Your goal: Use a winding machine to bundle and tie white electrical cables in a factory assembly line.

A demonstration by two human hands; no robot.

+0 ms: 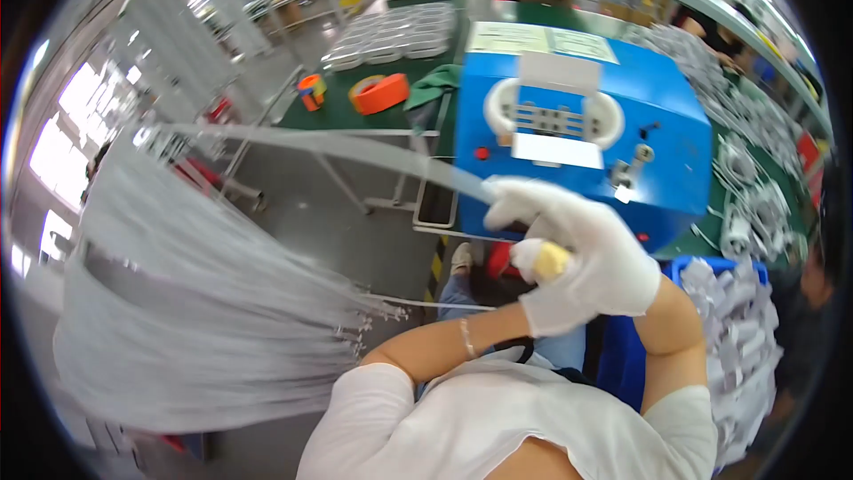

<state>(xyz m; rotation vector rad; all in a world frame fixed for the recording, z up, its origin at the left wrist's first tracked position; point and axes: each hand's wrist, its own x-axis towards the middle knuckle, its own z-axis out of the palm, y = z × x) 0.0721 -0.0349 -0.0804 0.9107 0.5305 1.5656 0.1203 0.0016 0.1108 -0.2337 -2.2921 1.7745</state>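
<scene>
The person is pulling one white strap (pixel 355 149) out of a big bunch of white straps (pixel 204 320) & bringing it to the blue machine (pixel 577 124).

R hand (pixel 586 258), in a white glove, is pinching the strap's end w/ fingers (pixel 515 196) curled shut on it.

L hand is prob. tucked under the R one, so can't tell if it's open.

Next move needs a steady aim at the machine's front.

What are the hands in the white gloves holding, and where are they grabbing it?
The gloved hands pinch a long, thin white strand at its near end, in front of the blue machine. The rest stretches away to the left. Which hand grips it cannot be told.
</scene>
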